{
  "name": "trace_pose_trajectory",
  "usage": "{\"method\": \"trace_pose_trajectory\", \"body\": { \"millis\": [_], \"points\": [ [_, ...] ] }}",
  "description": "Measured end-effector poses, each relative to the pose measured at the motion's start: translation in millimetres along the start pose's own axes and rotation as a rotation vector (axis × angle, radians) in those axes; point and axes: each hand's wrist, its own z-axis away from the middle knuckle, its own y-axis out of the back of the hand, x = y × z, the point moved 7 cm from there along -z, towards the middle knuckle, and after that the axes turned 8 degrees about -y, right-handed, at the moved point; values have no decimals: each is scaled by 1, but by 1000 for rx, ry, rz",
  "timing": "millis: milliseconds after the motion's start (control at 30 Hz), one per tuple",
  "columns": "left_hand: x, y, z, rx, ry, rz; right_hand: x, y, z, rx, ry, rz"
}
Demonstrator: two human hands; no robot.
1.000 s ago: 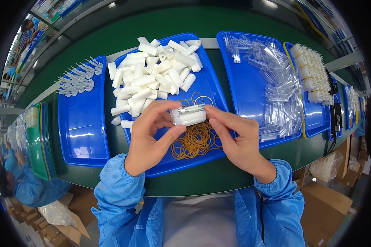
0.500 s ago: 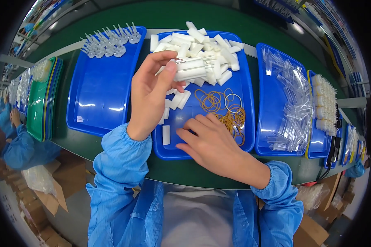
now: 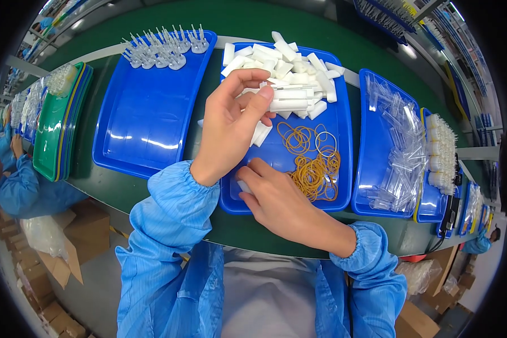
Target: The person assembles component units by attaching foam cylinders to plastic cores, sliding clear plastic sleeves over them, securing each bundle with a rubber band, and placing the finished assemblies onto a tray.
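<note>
Raised over the middle blue tray [image 3: 346, 146], my left hand [image 3: 228, 127] is closed on a bundle of white foam blocks [image 3: 293, 101] with thin clear rods among them. Its fingers hide the bundle's near end. Low in the same tray, my right hand [image 3: 281, 197] pinches a single white foam block [image 3: 244, 186] between thumb and fingers, most of it covered. Beside that hand lie tan rubber bands [image 3: 315, 174] in a tangle. A heap of loose white foam blocks [image 3: 321, 70] fills the tray's far end, behind the bundle.
To the left, a blue tray [image 3: 143, 121] carries clear pronged plastic parts [image 3: 166, 48] at its far end. Clear tubes [image 3: 403, 149] fill a right-hand tray; white pronged pieces [image 3: 442, 152] stand beyond. Stacked green trays [image 3: 53, 129] sit far left, near another person's blue sleeve [image 3: 25, 180].
My right hand has moved slightly left and down onto the lone white foam block and closed on it. My left hand keeps hold of the bundle. The whole view has shifted a little.
</note>
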Motion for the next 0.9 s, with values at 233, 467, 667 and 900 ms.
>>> {"method": "trace_pose_trajectory", "body": {
  "millis": [233, 467, 667, 900],
  "points": [
    [-1, -9, 6, -118, 14, -46, 24, 57, 28, 84, -34, -265],
    [-6, -37, 22, -271, 78, -81, 61, 100, 63, 241, -8, -391],
    [-12, -42, 26, -347, 81, -143, 102, 117, 77, 445, -151, -875],
    [-12, -46, 29, -429, 97, -115, 117, 123, 75, 497, -154, -933]
  ]
}}
